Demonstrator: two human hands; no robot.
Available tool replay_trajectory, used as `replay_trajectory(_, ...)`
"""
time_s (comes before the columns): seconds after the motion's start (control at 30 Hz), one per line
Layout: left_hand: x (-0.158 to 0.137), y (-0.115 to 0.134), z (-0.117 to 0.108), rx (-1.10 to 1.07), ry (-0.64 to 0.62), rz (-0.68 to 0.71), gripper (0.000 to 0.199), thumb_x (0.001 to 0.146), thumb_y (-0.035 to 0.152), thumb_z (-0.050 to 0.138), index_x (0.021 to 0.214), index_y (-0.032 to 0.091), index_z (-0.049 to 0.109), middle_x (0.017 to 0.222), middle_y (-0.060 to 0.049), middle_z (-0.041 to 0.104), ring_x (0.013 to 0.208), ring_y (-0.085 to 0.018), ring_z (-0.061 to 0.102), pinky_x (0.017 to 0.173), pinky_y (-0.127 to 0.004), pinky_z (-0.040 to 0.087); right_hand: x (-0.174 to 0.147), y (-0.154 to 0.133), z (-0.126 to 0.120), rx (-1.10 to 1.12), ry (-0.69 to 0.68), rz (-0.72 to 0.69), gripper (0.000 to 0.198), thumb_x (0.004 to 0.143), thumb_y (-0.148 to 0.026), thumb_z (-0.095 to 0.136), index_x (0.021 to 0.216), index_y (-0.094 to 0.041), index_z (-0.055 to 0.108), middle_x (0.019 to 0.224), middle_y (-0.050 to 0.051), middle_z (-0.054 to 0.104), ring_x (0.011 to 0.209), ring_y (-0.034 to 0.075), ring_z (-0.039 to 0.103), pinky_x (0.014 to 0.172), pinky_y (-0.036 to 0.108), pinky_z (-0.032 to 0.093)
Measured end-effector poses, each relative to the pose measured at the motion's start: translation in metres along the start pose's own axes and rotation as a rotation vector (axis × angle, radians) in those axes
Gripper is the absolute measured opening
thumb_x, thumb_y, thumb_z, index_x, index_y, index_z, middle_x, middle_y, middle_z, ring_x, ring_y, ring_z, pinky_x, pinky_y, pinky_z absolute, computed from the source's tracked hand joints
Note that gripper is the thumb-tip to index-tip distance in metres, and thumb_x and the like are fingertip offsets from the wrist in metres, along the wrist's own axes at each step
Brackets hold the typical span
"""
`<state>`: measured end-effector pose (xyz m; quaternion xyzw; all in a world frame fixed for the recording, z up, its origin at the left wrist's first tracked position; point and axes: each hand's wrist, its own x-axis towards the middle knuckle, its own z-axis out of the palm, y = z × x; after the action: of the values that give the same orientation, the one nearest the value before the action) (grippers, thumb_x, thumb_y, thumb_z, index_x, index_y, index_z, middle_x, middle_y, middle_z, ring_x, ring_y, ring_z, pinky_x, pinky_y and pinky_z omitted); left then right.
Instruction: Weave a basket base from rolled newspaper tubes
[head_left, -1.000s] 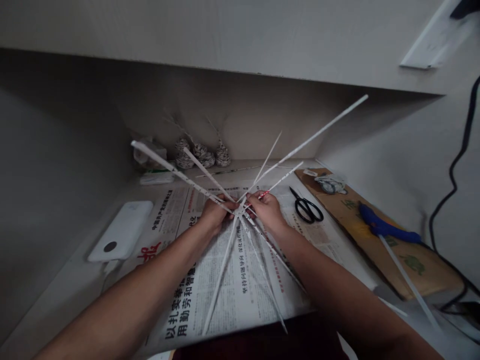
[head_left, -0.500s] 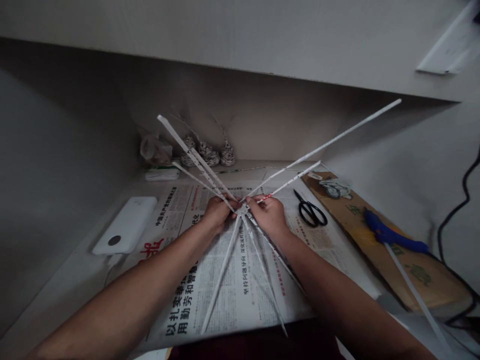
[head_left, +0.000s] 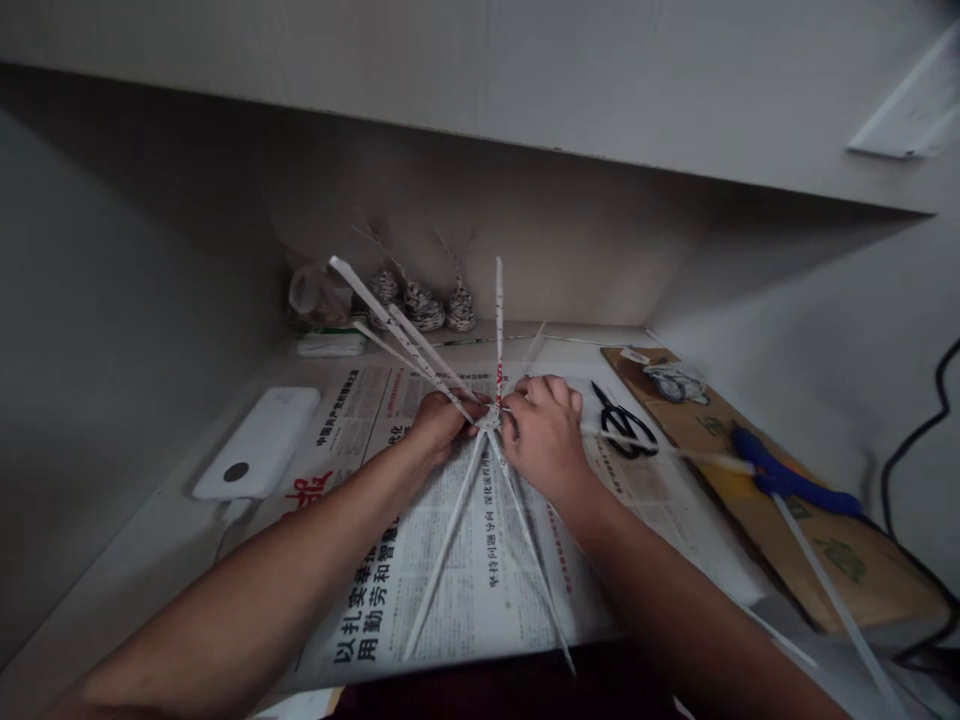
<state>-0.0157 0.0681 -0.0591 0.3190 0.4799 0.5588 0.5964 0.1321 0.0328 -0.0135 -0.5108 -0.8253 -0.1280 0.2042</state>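
Rolled newspaper sticks (head_left: pixel 450 560) fan out like spokes from a small woven centre (head_left: pixel 489 420), held above the newspaper. My left hand (head_left: pixel 444 422) is closed on the left side of that centre, where several sticks slant up and away. On the right side, my right hand (head_left: pixel 551 430) has its fingers curled around a paper stick; the exact grip is hidden behind the knuckles. One stick with red print (head_left: pixel 499 375) stands nearly upright between the hands. A blurred long stick (head_left: pixel 675 452) stretches right from my right hand, across the scissors (head_left: pixel 628 432).
Newspaper (head_left: pixel 480 610) covers the table. On the right, a blue glue gun (head_left: pixel 806 487) lies on flattened cardboard (head_left: pixel 832 590). A white power bank (head_left: pixel 262 440) sits left. Small woven paper pieces (head_left: pixel 424 308) and a plastic bag (head_left: pixel 319 295) stand at the back, under an overhanging panel (head_left: pixel 480 80).
The long stick has swung from the upper right down to the right and blurs. The red-printed stick has turned from slanting right to nearly upright. My right hand has rolled over, knuckles up.
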Motion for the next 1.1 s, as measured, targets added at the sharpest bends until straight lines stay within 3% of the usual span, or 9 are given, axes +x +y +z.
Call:
replay_trajectory(0.23, -0.005, 0.009, 0.0, 0.031, 0.025, -0.088, 0.009, 0.053, 0.009, 0.073, 0.059, 0.011, 0.067, 0.059, -0.001, 0.061, 0.049, -0.008, 0.054, 0.042, -0.016, 0.046, -0.002, 0.005, 0.008, 0.089, -0.124, -0.012, 0.024, 0.094, -0.023, 0.045, 0.101, -0.025, 0.068, 0.093, 0.005, 0.064, 0.086, 0.019, 0.058, 0.072, 0.029, 0.038)
replay_trajectory(0.47, -0.007, 0.011, 0.004, 0.036, 0.104, -0.102, 0.008, 0.062, 0.006, 0.069, 0.059, 0.011, 0.065, 0.056, -0.001, 0.06, 0.045, -0.008, 0.053, 0.039, -0.017, 0.046, -0.002, 0.007, 0.009, 0.146, -0.132, -0.026, 0.021, 0.089, -0.018, 0.051, 0.092, -0.023, 0.07, 0.09, 0.005, 0.066, 0.087, 0.019, 0.059, 0.075, 0.027, 0.04)
replay_trajectory(0.83, -0.007, 0.011, 0.001, 0.031, 0.069, -0.116, 0.015, 0.054, 0.013, 0.079, 0.064, 0.009, 0.069, 0.06, -0.003, 0.063, 0.048, -0.009, 0.055, 0.039, -0.017, 0.044, 0.0, 0.014, 0.015, 0.241, -0.088, -0.01, 0.015, 0.082, -0.014, 0.056, 0.083, -0.021, 0.069, 0.088, 0.005, 0.068, 0.089, 0.021, 0.056, 0.082, 0.03, 0.04)
replay_trajectory(0.97, -0.009, 0.013, 0.003, 0.057, 0.036, -0.12, 0.022, 0.05, 0.017, 0.081, 0.067, 0.009, 0.07, 0.062, -0.004, 0.065, 0.049, -0.009, 0.055, 0.041, -0.017, 0.043, 0.002, 0.016, 0.019, 0.372, -0.079, 0.065, 0.012, 0.077, -0.012, 0.059, 0.081, -0.02, 0.067, 0.087, 0.004, 0.07, 0.089, 0.021, 0.059, 0.083, 0.031, 0.042)
replay_trajectory(1.1, -0.011, 0.014, 0.004, 0.048, 0.022, -0.068, 0.025, 0.045, 0.016, 0.081, 0.061, 0.01, 0.063, 0.055, -0.001, 0.061, 0.046, -0.009, 0.054, 0.039, -0.017, 0.038, 0.004, 0.022, 0.029, 0.646, -0.134, 0.216, 0.012, 0.076, -0.015, 0.061, 0.087, -0.019, 0.065, 0.081, 0.002, 0.071, 0.075, 0.016, 0.064, 0.071, 0.026, 0.046)
